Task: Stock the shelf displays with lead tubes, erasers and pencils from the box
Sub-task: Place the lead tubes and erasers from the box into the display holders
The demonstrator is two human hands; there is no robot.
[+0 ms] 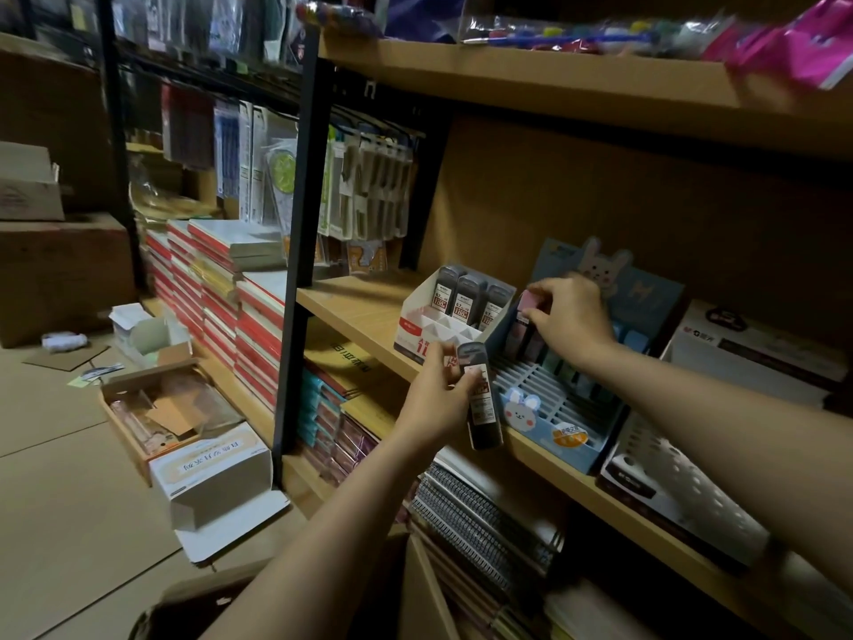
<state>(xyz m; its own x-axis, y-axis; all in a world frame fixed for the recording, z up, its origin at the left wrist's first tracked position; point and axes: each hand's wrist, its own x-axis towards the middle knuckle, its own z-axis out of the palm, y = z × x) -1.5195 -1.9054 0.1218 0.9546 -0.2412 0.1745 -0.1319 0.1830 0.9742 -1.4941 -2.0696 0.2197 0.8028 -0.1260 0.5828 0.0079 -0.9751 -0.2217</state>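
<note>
Left hand: the left hand (436, 390) is curled round a dark, flat lead tube with a white and red label (480, 399), fingers and thumb clamped on its upper half; the tube hangs tilted just in front of the shelf edge.
Right hand: the right hand (570, 316) reaches further in and pinches a small pink block eraser (527, 301) between fingertips and thumb, at the top back row of the blue display.
Blue display: a pale blue cardboard tray with a slotted grid and a white rabbit picture (549, 418) stands on the light wooden shelf board (351, 307); pastel erasers sit in its rear slots, the front slots hold nothing that I can make out.
White display: a white and red cardboard stand (417, 332), just left of the blue tray and touching it, holds three dark lead tubes (471, 295) upright in its back row.
Right of the tray: a white perforated plastic basket (683, 482) and a white printed carton (757, 344).
Below the shelf: spiral-bound notebooks (480, 505) in stacks.
Floor, left: an open brown cardboard box (152, 413) with a white carton (212, 473) beside it.
Far left: stacked red and white books (207, 288) and hanging packaged stationery (369, 187).
Top shelf: bright pink packets (794, 43), blurred.
</note>
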